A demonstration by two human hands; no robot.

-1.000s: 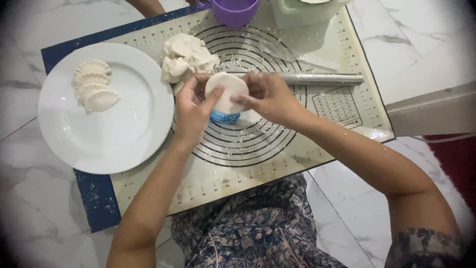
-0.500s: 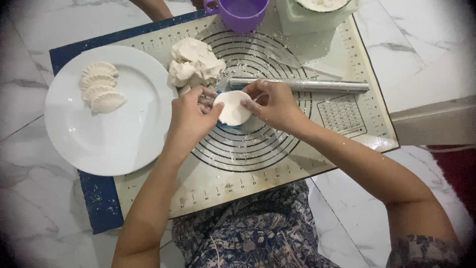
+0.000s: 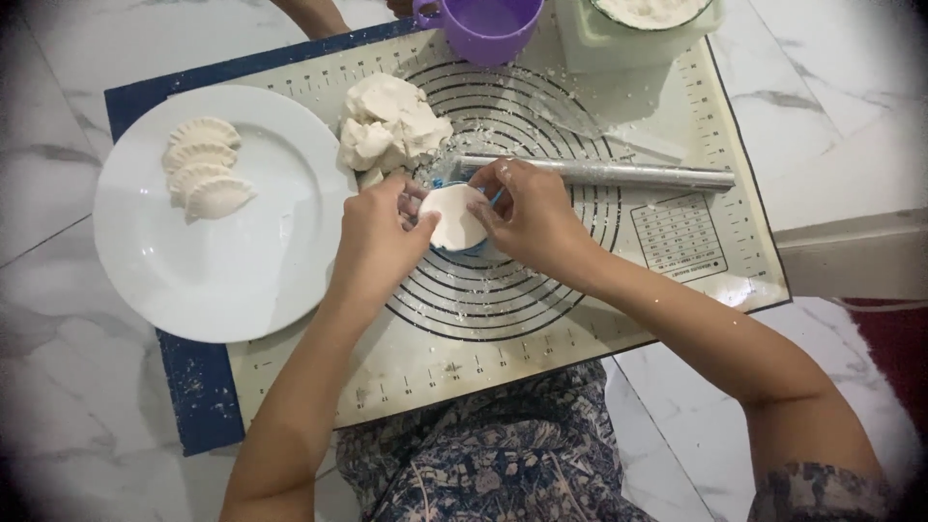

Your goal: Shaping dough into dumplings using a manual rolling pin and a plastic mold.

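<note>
A round white dough disc lies over a small blue mould in the middle of the cream baking mat. My left hand pinches the disc's left edge. My right hand grips the disc and mould from the right. Just behind my hands sits a lump of white dough. A metal rolling pin lies across the mat behind my right hand. Several folded dumplings rest on the left of a white plate.
A purple cup and a pale green container of flour stand at the mat's far edge. Another person's arm shows at the top. The marble floor surrounds the mat; my patterned clothing is below.
The view has shifted so the mat and plate sit lower in the frame. Both hands have stayed on the dough disc and mould, working its edges near the rolling pin.
</note>
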